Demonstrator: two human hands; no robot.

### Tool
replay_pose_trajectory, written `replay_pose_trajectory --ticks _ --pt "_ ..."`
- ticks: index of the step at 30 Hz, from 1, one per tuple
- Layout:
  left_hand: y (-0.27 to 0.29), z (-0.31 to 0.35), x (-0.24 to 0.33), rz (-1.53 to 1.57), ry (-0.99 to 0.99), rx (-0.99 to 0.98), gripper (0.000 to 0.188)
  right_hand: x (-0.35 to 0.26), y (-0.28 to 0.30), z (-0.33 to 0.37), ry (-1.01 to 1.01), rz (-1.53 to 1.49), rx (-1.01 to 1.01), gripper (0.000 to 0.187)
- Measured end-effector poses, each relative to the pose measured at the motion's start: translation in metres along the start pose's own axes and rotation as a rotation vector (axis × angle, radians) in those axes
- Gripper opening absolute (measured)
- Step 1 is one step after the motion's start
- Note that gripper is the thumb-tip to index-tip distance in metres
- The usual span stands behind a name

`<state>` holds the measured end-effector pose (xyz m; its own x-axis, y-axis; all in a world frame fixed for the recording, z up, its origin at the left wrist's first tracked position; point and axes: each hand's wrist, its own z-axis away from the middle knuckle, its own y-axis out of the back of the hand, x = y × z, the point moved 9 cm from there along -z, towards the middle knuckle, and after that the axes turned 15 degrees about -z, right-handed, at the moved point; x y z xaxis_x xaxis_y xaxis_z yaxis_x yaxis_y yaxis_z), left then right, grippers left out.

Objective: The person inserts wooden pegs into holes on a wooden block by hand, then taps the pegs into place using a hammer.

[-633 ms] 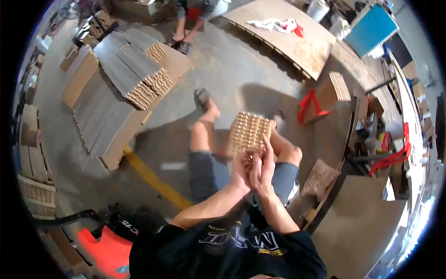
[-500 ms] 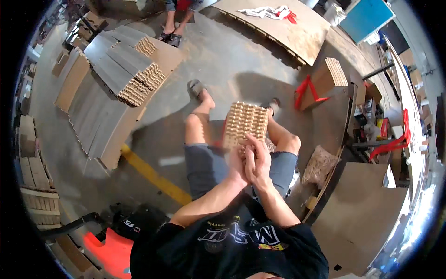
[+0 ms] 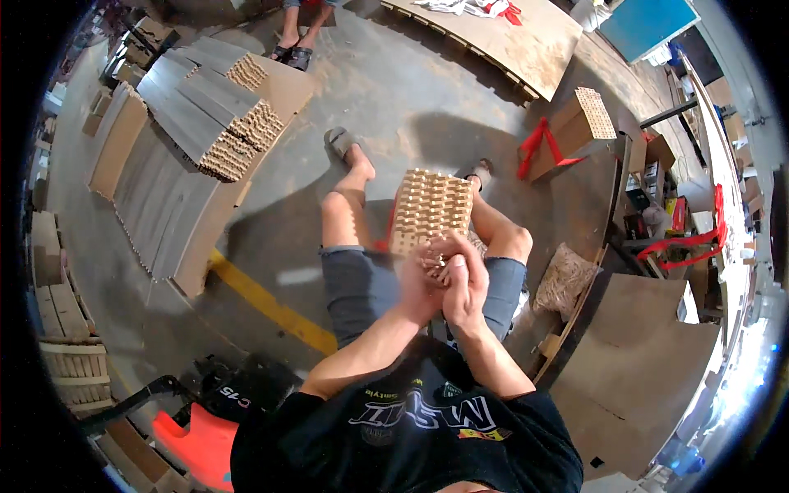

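Between my knees a block of stacked panels stands on end, rows of small wooden dowels sticking up from its top. Bare holes show along its near edge. Just nearer to me, my two hands are cupped together around a bunch of loose wooden dowels. My left hand, slightly blurred, curls under and beside the dowels. Pressed against it, my right hand closes over them from the right, with its thumb up. Some dowel ends show between the palms; the rest are hidden.
Grey panels with dowelled ends are stacked at left on cardboard. Another dowelled block with a red strap stands at right. A bag of dowels lies by my right knee. A red machine is at lower left. Another person's feet show far off.
My hands have come closer together and cupped around the dowels, which now show between the palms. The view has shifted slightly; the block stays between my knees.
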<state>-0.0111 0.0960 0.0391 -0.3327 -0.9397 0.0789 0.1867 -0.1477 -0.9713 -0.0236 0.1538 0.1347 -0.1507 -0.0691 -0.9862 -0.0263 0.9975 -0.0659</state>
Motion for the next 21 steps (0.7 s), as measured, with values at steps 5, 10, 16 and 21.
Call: replay_pose_trajectory --ticks 5,10,16,21 --pt "0.019 0.001 0.014 -0.192 0.015 0.340 0.030 -0.012 0.047 -0.024 0.035 0.105 0.184 0.030" --pt "0.058 0.013 0.028 -0.128 0.019 0.389 0.027 0.065 0.099 -0.026 -0.243 0.167 0.080 0.021" --pt "0.069 0.022 0.036 -0.154 0.052 0.385 0.024 0.100 0.098 -0.017 -0.341 0.464 -0.105 0.019" --pt "0.070 0.024 0.031 -0.169 0.087 0.450 0.023 0.064 0.074 -0.037 0.002 0.699 -0.236 0.014"
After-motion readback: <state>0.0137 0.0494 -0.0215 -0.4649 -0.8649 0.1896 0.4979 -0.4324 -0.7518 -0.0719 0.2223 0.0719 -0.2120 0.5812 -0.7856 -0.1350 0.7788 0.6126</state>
